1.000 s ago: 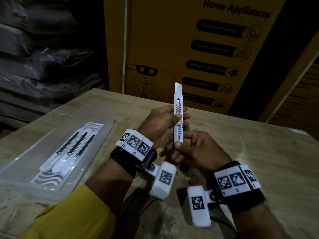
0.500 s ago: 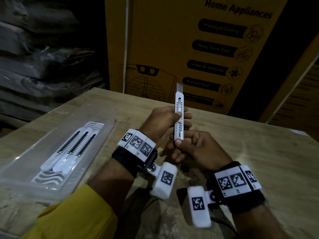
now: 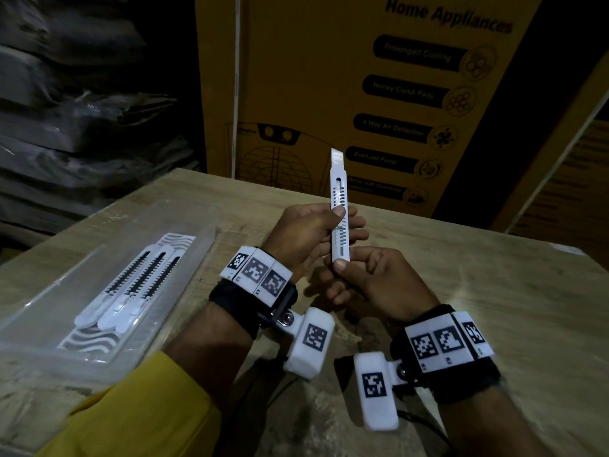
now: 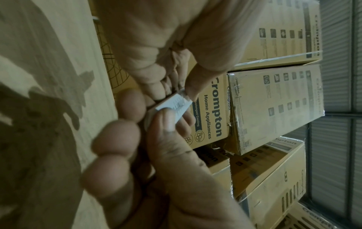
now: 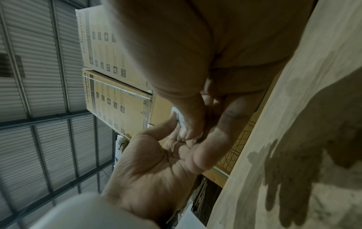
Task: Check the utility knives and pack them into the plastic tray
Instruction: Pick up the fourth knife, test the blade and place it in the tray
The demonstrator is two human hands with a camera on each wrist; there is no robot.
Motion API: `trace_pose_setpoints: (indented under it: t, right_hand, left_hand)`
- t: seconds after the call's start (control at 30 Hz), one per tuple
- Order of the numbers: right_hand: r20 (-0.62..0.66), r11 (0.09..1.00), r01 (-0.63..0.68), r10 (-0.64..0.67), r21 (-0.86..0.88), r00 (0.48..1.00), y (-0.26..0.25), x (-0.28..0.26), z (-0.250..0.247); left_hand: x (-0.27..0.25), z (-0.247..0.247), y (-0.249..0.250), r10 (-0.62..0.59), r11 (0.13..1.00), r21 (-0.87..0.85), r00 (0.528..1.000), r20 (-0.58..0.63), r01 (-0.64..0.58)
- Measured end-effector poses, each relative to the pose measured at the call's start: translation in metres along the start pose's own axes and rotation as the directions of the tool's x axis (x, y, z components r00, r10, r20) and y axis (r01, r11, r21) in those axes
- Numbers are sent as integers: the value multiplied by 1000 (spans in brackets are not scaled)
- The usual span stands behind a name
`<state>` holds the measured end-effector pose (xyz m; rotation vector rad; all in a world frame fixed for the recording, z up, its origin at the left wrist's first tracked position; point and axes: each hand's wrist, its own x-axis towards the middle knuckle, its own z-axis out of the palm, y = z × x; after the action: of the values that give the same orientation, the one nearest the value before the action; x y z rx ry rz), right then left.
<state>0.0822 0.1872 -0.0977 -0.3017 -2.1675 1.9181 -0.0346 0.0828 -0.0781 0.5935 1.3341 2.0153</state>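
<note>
A white utility knife (image 3: 338, 196) stands upright above the wooden table (image 3: 501, 291), its blade tip pointing up. My left hand (image 3: 346, 222) grips its middle, thumb on the notched slider track. My right hand (image 3: 340, 262) pinches the bottom end between thumb and fingers. The left wrist view shows the knife (image 4: 172, 103) between both thumbs. In the right wrist view only a sliver of the knife (image 5: 177, 117) shows. At the left lies the clear plastic tray (image 3: 204, 255) with three white knives (image 3: 131, 288) side by side in it.
A tall yellow cardboard box (image 3: 329, 77) stands just behind the table's far edge, with more such boxes (image 4: 274, 100) stacked beyond. Dark wrapped bundles (image 3: 82, 110) are piled at the left. Bare table surface lies to the right of my hands.
The blade tip drew back half a second ago and now stands out longer again. My left thumb has slid up the slider track. Both hands keep their hold.
</note>
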Motion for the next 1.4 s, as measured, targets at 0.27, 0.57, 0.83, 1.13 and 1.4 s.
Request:
trace_pose_setpoints:
  t: [0.27, 0.57, 0.83, 1.13, 1.4]
  right_hand:
    - [-29, 1000, -28, 28, 6, 999, 1, -1, -2]
    - [-93, 999, -11, 15, 52, 996, -2, -3, 2]
    - [-132, 997, 16, -5, 77, 991, -5, -2, 4]
    - [-206, 986, 92, -62, 142, 977, -7, -1, 8]
    - [-212, 990, 93, -70, 103, 975, -4, 0, 7]
  left_hand:
    - [0, 2, 0, -2, 1000, -13, 1000, 25, 3]
    - [0, 0, 2, 5, 1000, 0, 999, 49, -5]
    - [1, -2, 4, 6, 999, -43, 999, 52, -4]
    - [1, 0, 5, 7, 993, -119, 996, 87, 3]
    - [-1, 2, 6, -1, 990, -138, 997, 79, 12]
